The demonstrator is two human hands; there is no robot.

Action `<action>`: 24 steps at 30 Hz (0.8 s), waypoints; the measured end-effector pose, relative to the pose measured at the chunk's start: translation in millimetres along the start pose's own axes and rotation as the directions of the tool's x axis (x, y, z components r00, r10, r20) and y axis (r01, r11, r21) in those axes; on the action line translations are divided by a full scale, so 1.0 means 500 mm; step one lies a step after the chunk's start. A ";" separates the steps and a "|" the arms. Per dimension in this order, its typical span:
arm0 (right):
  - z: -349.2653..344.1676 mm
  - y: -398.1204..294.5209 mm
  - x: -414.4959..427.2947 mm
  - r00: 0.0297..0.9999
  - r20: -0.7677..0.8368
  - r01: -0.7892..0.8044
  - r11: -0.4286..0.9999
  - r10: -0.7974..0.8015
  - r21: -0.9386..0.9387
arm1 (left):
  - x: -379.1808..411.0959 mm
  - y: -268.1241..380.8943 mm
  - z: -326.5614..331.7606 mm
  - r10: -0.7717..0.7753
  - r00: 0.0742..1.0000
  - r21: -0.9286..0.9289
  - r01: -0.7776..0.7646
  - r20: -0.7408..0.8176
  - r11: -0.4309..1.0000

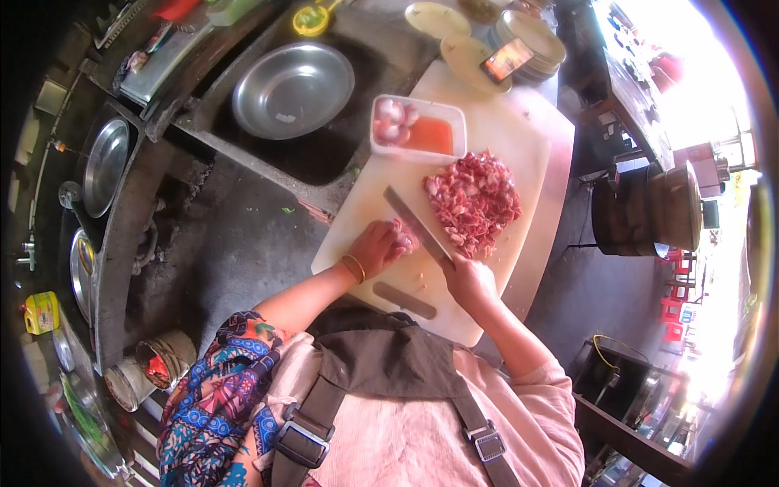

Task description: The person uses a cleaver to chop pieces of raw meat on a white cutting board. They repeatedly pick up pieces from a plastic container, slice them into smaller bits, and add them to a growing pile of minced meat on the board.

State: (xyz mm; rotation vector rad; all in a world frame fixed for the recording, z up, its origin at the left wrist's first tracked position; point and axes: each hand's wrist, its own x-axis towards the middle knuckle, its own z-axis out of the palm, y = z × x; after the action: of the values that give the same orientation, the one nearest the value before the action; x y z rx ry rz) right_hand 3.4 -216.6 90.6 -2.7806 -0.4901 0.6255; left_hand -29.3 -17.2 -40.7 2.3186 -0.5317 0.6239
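My left hand (378,246) holds a piece of raw meat (405,236) against the white cutting board (359,201), with the fingers curled over it. My right hand (472,283) grips a kitchen knife (417,222). Its long blade slants across the board just right of that piece; whether the edge touches the meat cannot be told. Right of the blade lies a heap of chopped raw red meat (475,201). Behind it stands a clear plastic container (372,143), with rounded pale pink pieces (394,122) at its left and reddish liquid (433,135) at its right.
A wide metal basin (292,91) sits beyond the board at left, near a yellow strainer (311,21). Stacked plates (535,39) and a phone (507,59) with its screen lit are at the back. A large wooden tub (645,210) stands at right.
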 end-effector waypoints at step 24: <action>0.005 -0.039 0.024 0.999 -0.024 0.047 0.999 -0.047 0.000 | -0.005 -0.007 0.004 0.039 0.999 -0.009 -0.039 0.015 0.999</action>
State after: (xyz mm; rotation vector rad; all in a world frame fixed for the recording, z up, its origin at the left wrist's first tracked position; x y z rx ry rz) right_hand 7.2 -194.2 90.1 -2.7641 -0.5490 0.5811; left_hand -28.9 -15.8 -44.9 2.3118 -0.5870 0.6213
